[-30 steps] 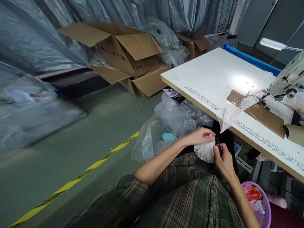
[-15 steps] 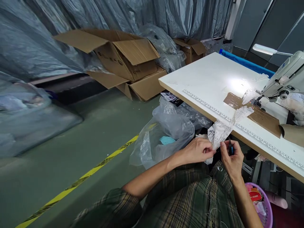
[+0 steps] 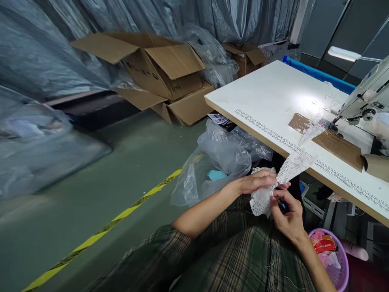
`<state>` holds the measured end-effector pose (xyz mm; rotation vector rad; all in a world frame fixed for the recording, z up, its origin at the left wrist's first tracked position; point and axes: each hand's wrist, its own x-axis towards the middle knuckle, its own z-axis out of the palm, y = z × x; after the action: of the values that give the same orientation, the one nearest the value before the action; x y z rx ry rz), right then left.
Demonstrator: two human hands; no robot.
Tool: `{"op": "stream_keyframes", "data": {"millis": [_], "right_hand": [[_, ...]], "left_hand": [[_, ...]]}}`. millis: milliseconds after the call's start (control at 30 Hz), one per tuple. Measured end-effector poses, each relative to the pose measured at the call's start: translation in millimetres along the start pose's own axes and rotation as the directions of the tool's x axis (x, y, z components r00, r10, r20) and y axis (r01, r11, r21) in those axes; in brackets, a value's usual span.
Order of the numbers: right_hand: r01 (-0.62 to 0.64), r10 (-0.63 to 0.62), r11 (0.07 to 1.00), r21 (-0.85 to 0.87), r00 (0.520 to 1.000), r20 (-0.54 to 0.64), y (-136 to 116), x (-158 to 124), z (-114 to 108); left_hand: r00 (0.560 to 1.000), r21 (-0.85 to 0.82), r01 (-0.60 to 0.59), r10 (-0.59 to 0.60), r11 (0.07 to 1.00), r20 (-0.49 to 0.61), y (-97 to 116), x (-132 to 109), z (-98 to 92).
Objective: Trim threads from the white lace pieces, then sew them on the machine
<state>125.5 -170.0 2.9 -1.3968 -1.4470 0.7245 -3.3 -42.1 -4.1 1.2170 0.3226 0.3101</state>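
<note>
A strip of white lace point(image 3: 294, 165) runs from the sewing machine point(image 3: 364, 95) across the table edge down to my lap. My left hand point(image 3: 257, 182) is closed on the lace, its fingers folded over a gathered part. Just to the right, my right hand point(image 3: 288, 215) pinches the same lace between thumb and forefinger. A small dark tool with blue on it, which looks like thread snips point(image 3: 282, 205), is tucked in that hand, mostly hidden by the fingers. The lower lace bunches beneath both hands, over the plaid shirt.
The white table point(image 3: 261, 97) has printed rulers and a brown taped board point(image 3: 340, 148). Clear plastic bags point(image 3: 225, 150) lie below its left edge. A purple basket point(image 3: 343, 263) stands at lower right. Open cardboard boxes point(image 3: 164, 77) and yellow-black floor tape point(image 3: 115, 225) are to the left.
My left hand has shifted onto a higher part of the lace, and more of it now hangs below the hands. My right hand has moved slightly down and left, still carrying the snips.
</note>
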Motion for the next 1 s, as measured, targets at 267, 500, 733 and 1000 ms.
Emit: {"op": "stream_keyframes", "data": {"millis": [267,500,733,1000], "right_hand": [[-0.216,0.217,0.975,-0.056,0.976,0.008,19,5,-22],[-0.243,0.255,0.964,-0.108,0.960,0.118,23,25,-15],[-0.239,0.249,0.962,-0.135,0.967,0.058,23,30,-8],[-0.235,0.248,0.965,-0.117,0.962,0.113,21,23,-7]], "left_hand": [[0.977,0.154,0.063,-0.030,0.986,-0.211,0,-15,1.8],[0.978,0.241,0.074,-0.024,0.968,-0.207,6,-23,-0.7],[0.966,0.208,0.102,-0.046,0.973,-0.255,9,-22,1.7],[0.964,0.236,0.124,-0.060,0.964,-0.260,13,-22,1.1]]}}
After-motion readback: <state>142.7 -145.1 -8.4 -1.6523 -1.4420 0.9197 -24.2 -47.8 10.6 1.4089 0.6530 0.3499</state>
